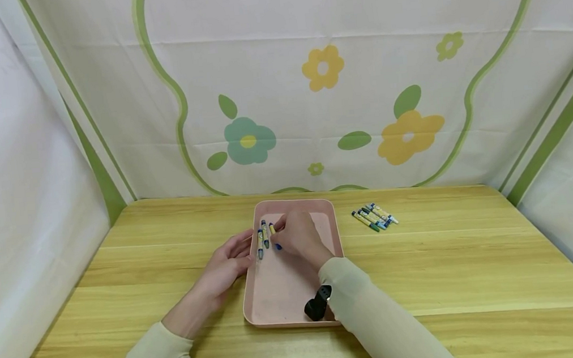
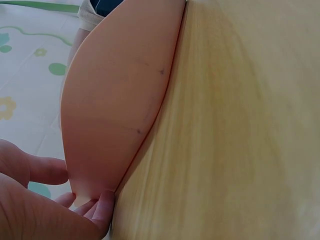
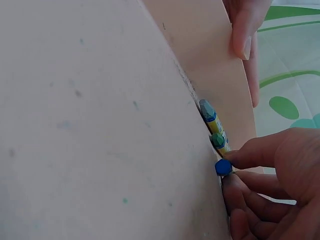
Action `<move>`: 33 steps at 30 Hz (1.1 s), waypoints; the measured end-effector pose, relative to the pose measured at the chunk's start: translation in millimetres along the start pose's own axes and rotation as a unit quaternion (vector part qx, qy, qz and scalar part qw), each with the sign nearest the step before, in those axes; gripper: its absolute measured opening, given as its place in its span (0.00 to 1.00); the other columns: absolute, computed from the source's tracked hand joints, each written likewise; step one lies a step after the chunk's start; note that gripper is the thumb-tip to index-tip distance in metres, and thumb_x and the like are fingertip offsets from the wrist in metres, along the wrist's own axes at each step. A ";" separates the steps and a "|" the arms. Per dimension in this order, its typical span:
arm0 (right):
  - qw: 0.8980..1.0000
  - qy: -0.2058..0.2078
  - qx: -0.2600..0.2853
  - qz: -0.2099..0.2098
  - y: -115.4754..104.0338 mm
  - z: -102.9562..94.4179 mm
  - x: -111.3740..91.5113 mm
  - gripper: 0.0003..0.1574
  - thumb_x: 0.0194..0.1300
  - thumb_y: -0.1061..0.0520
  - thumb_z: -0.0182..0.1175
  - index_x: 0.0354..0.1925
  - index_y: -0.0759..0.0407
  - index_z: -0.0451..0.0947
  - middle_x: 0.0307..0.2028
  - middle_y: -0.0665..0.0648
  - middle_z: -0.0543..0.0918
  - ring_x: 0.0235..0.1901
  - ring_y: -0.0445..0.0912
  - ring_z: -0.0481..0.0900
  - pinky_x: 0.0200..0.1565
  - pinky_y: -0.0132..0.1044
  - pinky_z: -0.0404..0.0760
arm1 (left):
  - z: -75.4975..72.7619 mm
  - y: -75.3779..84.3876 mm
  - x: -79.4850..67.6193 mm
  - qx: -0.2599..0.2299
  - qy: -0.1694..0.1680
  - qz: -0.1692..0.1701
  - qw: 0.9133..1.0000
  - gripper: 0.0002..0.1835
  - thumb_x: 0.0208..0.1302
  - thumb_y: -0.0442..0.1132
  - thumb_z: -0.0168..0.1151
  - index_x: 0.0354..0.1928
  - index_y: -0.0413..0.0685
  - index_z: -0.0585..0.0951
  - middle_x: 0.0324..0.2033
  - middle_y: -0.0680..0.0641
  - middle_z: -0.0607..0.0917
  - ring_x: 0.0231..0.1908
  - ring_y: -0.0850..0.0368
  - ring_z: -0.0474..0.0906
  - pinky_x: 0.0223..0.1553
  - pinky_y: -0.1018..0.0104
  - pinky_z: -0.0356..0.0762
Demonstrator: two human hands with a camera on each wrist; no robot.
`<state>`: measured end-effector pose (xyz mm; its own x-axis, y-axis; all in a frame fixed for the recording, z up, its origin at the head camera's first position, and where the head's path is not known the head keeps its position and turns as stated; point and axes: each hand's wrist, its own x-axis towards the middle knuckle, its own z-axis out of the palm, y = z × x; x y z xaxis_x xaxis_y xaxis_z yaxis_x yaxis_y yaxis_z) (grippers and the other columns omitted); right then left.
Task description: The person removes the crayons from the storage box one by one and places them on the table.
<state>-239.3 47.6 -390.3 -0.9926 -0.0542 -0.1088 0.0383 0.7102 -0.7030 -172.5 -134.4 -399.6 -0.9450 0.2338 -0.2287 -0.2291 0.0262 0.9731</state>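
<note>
Head view: we find the right hand [image 1: 299, 237] inside the pink tray [image 1: 271, 299], pinching a blue crayon [image 1: 273, 229] near the far left corner. A green-tipped crayon [image 1: 265, 234] and a grey-tipped crayon [image 1: 260, 244] lie along the left wall. The left hand [image 1: 225, 269] is at that wall's outer side, its thumb at the rim. We judge the narrow gap beside the pinched crayon to be the chief hazard: a sideways slip of the fingertips could roll the neighbours out of line. The black wrist device [image 1: 316, 308] appears low over the near right corner; a dropped wrist could knock the rim. Room for moving lies along the tray floor toward the person, and on the table [image 1: 477, 253] between the right wall and the group of crayons [image 1: 375, 216].

Left wrist view: we note the thumb over the rim and the fingers against the outer wall, one low near the table. In our judgement, an uneven push here could slide or tip the tray.

Right wrist view: we observe the blue end between thumb and fingers, just beside the green tip; whether they touch we cannot tell. The wall leaves the knuckles little space on that side, so a hurried release could trap or drag a crayon, while the floor opposite offers ample clearance
</note>
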 end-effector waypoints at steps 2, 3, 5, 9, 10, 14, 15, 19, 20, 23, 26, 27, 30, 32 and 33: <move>1.000 0.002 -0.001 -0.001 0.2 0.1 -0.2 0.09 0.63 0.58 0.75 0.43 0.56 0.92 0.39 0.51 0.91 0.36 0.43 0.84 0.40 0.35 0.86 | 0.0 0.2 -0.1 0.002 0.001 -0.001 1.000 0.37 0.74 0.27 0.52 0.83 0.45 0.58 0.82 0.38 0.63 0.82 0.41 0.58 0.80 0.45 0.62; 1.000 0.002 0.000 -0.001 0.3 0.0 -0.3 0.08 0.63 0.58 0.75 0.42 0.56 0.92 0.39 0.51 0.91 0.36 0.44 0.84 0.39 0.35 0.86 | 0.0 0.3 -0.2 0.003 0.001 0.000 1.000 0.37 0.74 0.27 0.52 0.83 0.45 0.58 0.82 0.38 0.63 0.82 0.41 0.58 0.80 0.46 0.62; 1.000 0.005 0.000 -0.008 1.0 0.0 -0.5 0.07 0.63 0.59 0.74 0.41 0.56 0.93 0.39 0.52 0.91 0.35 0.44 0.84 0.38 0.34 0.84 | 0.0 0.3 -0.3 0.005 0.002 0.000 1.000 0.37 0.75 0.27 0.52 0.83 0.45 0.59 0.82 0.38 0.63 0.82 0.42 0.59 0.79 0.47 0.63; 1.000 0.010 0.002 -0.018 2.2 -1.4 -1.3 0.07 0.62 0.60 0.73 0.40 0.56 0.93 0.38 0.52 0.92 0.35 0.44 0.84 0.36 0.34 0.83 | -0.3 0.1 -0.6 0.005 0.001 0.001 1.000 0.37 0.75 0.27 0.52 0.83 0.45 0.59 0.82 0.38 0.63 0.82 0.41 0.58 0.80 0.46 0.62; 1.000 0.013 0.003 -0.019 2.5 -1.9 -1.4 0.07 0.62 0.60 0.72 0.40 0.56 0.93 0.39 0.52 0.92 0.35 0.44 0.84 0.37 0.34 0.83 | -0.2 0.2 -0.8 0.004 0.000 0.001 1.000 0.37 0.75 0.27 0.52 0.83 0.45 0.58 0.82 0.38 0.63 0.82 0.41 0.58 0.80 0.46 0.62; 0.999 0.024 0.012 -0.018 3.2 -4.2 -1.2 0.07 0.64 0.58 0.72 0.41 0.54 0.93 0.40 0.51 0.92 0.36 0.44 0.85 0.39 0.36 0.84 | -0.3 0.2 -0.9 -0.002 -0.002 0.001 1.000 0.37 0.75 0.27 0.52 0.84 0.45 0.57 0.82 0.38 0.62 0.83 0.41 0.56 0.82 0.43 0.59; 0.999 0.027 0.013 -0.018 3.2 -5.0 -0.9 0.07 0.65 0.57 0.72 0.42 0.54 0.93 0.40 0.51 0.92 0.36 0.44 0.85 0.39 0.36 0.84 | -0.3 0.3 -0.9 -0.002 -0.002 0.001 1.000 0.37 0.75 0.27 0.52 0.84 0.45 0.57 0.82 0.38 0.62 0.83 0.41 0.56 0.82 0.43 0.59; 0.999 0.028 0.029 -0.012 2.4 -7.2 -1.0 0.07 0.66 0.53 0.74 0.41 0.53 0.94 0.39 0.51 0.92 0.36 0.44 0.86 0.38 0.35 0.84 | -0.3 0.5 -1.1 -0.002 -0.004 -0.001 1.000 0.37 0.76 0.28 0.52 0.84 0.45 0.58 0.82 0.38 0.62 0.83 0.41 0.56 0.82 0.43 0.59; 0.999 0.027 0.034 -0.010 2.3 -7.5 -0.9 0.08 0.66 0.52 0.74 0.41 0.53 0.94 0.38 0.50 0.92 0.36 0.44 0.86 0.38 0.35 0.84 | -0.4 0.4 -1.1 -0.002 -0.005 -0.001 1.000 0.37 0.76 0.28 0.52 0.84 0.45 0.57 0.82 0.38 0.62 0.83 0.41 0.56 0.82 0.43 0.59; 0.998 0.023 0.054 -0.006 2.5 -8.8 -1.2 0.07 0.66 0.54 0.73 0.40 0.53 0.93 0.36 0.51 0.91 0.33 0.44 0.86 0.34 0.33 0.84 | -0.7 -0.1 -1.1 -0.003 -0.006 -0.001 1.000 0.37 0.76 0.28 0.52 0.84 0.45 0.57 0.82 0.38 0.61 0.83 0.41 0.56 0.82 0.43 0.59; 0.997 0.017 0.070 -0.011 3.2 -10.9 -1.2 0.07 0.66 0.55 0.71 0.41 0.54 0.93 0.35 0.51 0.90 0.31 0.44 0.86 0.32 0.32 0.82 | -1.1 -0.5 -1.1 -0.003 -0.008 0.001 1.000 0.37 0.76 0.28 0.52 0.84 0.45 0.57 0.82 0.38 0.61 0.83 0.41 0.55 0.82 0.43 0.59; 0.997 0.015 0.073 -0.014 3.3 -11.9 -1.4 0.07 0.66 0.56 0.71 0.42 0.55 0.93 0.34 0.51 0.90 0.31 0.44 0.85 0.31 0.31 0.81 | -1.2 -0.4 -1.1 -0.003 -0.008 0.001 1.000 0.37 0.76 0.28 0.52 0.84 0.45 0.57 0.82 0.38 0.61 0.83 0.41 0.55 0.82 0.43 0.59; 0.996 0.005 0.083 -0.017 3.5 -14.3 -1.7 0.08 0.67 0.57 0.70 0.44 0.55 0.92 0.33 0.52 0.89 0.29 0.43 0.84 0.30 0.31 0.80 | -1.2 -0.1 -1.3 -0.004 -0.010 0.003 1.000 0.37 0.76 0.28 0.52 0.84 0.44 0.56 0.83 0.38 0.61 0.83 0.41 0.55 0.82 0.43 0.59; 0.996 -0.004 0.091 -0.015 3.6 -15.4 -1.5 0.09 0.68 0.57 0.69 0.45 0.56 0.91 0.34 0.52 0.89 0.28 0.43 0.83 0.29 0.30 0.79 | -1.2 0.0 -1.3 -0.003 -0.010 0.004 1.000 0.37 0.76 0.29 0.52 0.84 0.44 0.56 0.83 0.39 0.61 0.83 0.41 0.55 0.82 0.43 0.58; 0.995 -0.007 0.095 -0.013 3.5 -15.9 -1.5 0.09 0.68 0.58 0.68 0.45 0.56 0.91 0.34 0.53 0.89 0.27 0.43 0.83 0.29 0.30 0.79 | -1.2 0.0 -1.3 -0.002 -0.010 0.004 1.000 0.37 0.76 0.29 0.52 0.84 0.44 0.56 0.83 0.39 0.61 0.83 0.41 0.55 0.82 0.43 0.58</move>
<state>-239.5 61.3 -381.4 -0.9918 -0.0815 -0.0984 0.0357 0.5624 -0.8261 -171.5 -135.9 -399.3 -0.9418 0.2535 -0.2207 -0.2231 0.0197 0.9746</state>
